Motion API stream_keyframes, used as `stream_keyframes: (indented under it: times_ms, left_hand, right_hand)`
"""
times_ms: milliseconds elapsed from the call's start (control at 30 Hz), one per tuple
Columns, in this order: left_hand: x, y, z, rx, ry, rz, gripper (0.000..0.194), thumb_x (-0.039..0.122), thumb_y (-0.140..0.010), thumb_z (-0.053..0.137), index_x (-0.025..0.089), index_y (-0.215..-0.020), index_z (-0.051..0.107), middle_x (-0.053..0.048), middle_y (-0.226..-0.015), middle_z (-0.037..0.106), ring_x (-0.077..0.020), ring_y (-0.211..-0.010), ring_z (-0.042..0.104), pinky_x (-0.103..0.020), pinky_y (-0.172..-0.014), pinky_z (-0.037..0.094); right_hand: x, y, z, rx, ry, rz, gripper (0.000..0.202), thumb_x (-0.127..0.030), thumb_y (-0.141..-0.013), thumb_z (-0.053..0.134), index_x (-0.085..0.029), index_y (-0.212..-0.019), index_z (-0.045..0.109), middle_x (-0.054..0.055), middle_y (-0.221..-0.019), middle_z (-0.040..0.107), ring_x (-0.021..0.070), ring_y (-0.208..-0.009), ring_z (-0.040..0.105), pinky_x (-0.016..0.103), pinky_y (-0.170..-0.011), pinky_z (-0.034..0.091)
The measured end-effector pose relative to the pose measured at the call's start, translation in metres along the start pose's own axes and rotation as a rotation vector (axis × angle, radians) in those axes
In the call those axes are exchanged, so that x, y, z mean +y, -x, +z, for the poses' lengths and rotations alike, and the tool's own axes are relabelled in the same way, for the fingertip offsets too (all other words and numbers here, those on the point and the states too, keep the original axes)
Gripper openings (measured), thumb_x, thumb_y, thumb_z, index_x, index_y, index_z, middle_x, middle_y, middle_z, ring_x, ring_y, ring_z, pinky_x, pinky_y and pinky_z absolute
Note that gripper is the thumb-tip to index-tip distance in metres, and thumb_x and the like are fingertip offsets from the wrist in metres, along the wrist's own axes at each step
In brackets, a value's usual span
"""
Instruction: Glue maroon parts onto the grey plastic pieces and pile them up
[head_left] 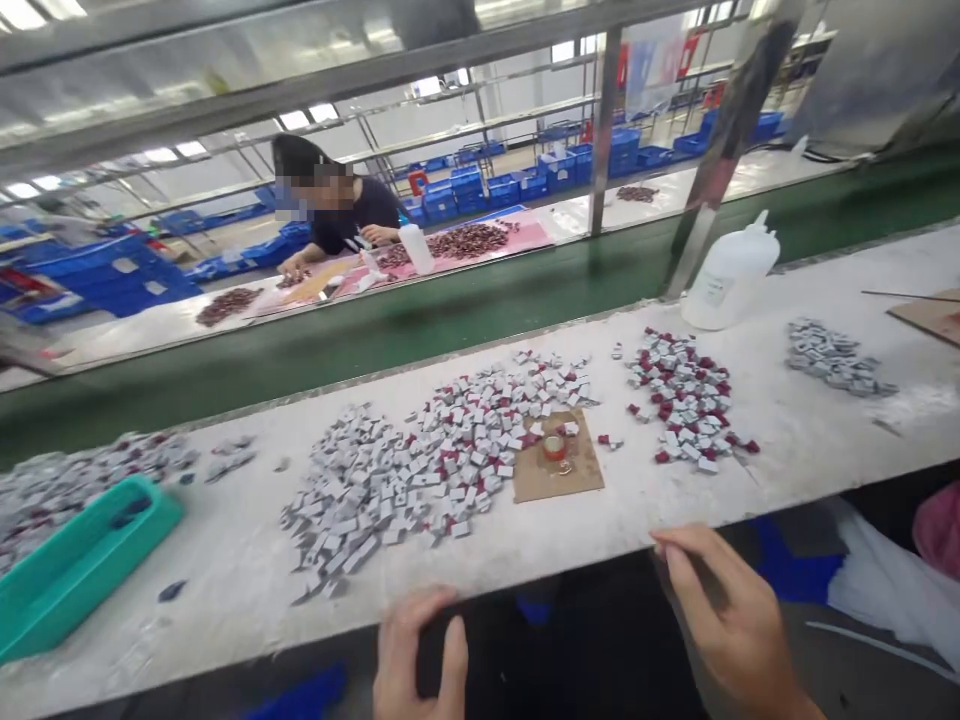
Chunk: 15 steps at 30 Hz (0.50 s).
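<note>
My left hand (420, 650) is at the table's front edge with thumb and fingers apart and nothing between them. To the right, my right hand (731, 610) is closed in a pinch just off the same edge; whatever its fingertips hold is too small to make out. Beyond my left hand spreads a large pile of small white and dark red parts (450, 440). A brown cardboard piece (536, 480) lies at that pile's right end, with a small orange-rimmed round container (554, 448) on it. Another pile of white and red parts (686, 400) lies beyond my right hand.
A teal tray (82, 560) sits at the far left. At the back right stands a white plastic bottle (727, 275), near a heap of grey parts (832, 355). Across the green belt (480, 325), a person (337, 200) works behind metal posts.
</note>
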<state>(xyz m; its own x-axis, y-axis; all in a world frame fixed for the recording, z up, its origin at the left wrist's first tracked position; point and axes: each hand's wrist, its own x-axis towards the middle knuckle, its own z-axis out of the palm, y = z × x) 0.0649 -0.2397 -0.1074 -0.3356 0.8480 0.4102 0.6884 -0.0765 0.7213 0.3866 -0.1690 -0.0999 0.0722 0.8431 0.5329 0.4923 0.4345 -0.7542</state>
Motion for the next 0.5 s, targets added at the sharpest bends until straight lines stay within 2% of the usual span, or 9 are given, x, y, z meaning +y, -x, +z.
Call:
stream_keyframes:
  times_ms: [67,100,167,267,400,500]
  left_hand:
    - [-0.004,-0.036,0.012,-0.021,-0.243,0.243,0.018,0.026,-0.107,0.072,0.028,-0.124,0.078,-0.011,-0.128,0.078,-0.0334,-0.126,0.073,-0.049,-0.112,0.052]
    - [-0.005,-0.051,0.02,-0.025,-0.327,0.302,0.022,0.026,-0.108,0.071,0.027,-0.128,0.077,-0.014,-0.137,0.075,-0.0355,-0.133,0.07,-0.052,-0.117,0.048]
    - [-0.006,-0.071,0.038,-0.011,-0.441,0.276,0.025,0.03,-0.11,0.067,0.024,-0.133,0.074,-0.02,-0.15,0.065,-0.0395,-0.143,0.064,-0.061,-0.125,0.041]
    - [-0.012,-0.083,0.054,-0.014,-0.511,0.141,0.032,0.04,-0.11,0.065,0.021,-0.135,0.071,-0.024,-0.157,0.056,-0.0446,-0.153,0.054,-0.069,-0.131,0.036]
    - [-0.021,-0.084,0.055,-0.063,-0.544,0.167,0.032,0.038,-0.106,0.068,0.017,-0.131,0.07,-0.026,-0.15,0.059,-0.0473,-0.148,0.057,-0.071,-0.13,0.039]
    - [-0.025,-0.085,0.055,-0.046,-0.537,0.215,0.029,0.032,-0.102,0.072,0.017,-0.127,0.071,-0.025,-0.143,0.063,-0.0451,-0.135,0.065,-0.069,-0.127,0.042]
  right_hand:
    - [0.001,-0.032,0.004,0.044,0.055,-0.007,0.015,-0.018,-0.113,0.066,-0.028,-0.114,0.077,0.0,-0.092,0.076,0.018,-0.08,0.075,0.028,-0.076,0.062]
    - [0.003,-0.045,0.009,0.052,0.08,-0.012,0.015,-0.018,-0.113,0.066,-0.028,-0.117,0.077,0.001,-0.094,0.076,0.0193,-0.083,0.074,0.031,-0.078,0.062]
    - [0.007,-0.062,0.024,0.061,0.121,-0.016,0.019,-0.02,-0.113,0.065,-0.028,-0.126,0.077,0.004,-0.104,0.078,0.0232,-0.094,0.075,0.036,-0.086,0.062]
    - [0.016,-0.073,0.044,0.043,0.175,0.005,0.026,-0.021,-0.113,0.063,-0.028,-0.136,0.075,0.009,-0.118,0.079,0.0298,-0.111,0.073,0.046,-0.097,0.061]
    - [0.03,-0.082,0.058,-0.035,0.309,0.053,0.035,-0.017,-0.109,0.06,-0.026,-0.139,0.076,0.013,-0.132,0.077,0.0364,-0.126,0.066,0.055,-0.108,0.055]
    - [0.039,-0.091,0.062,-0.093,0.417,0.097,0.039,-0.015,-0.106,0.057,-0.024,-0.139,0.077,0.015,-0.138,0.078,0.0387,-0.128,0.063,0.058,-0.108,0.051]
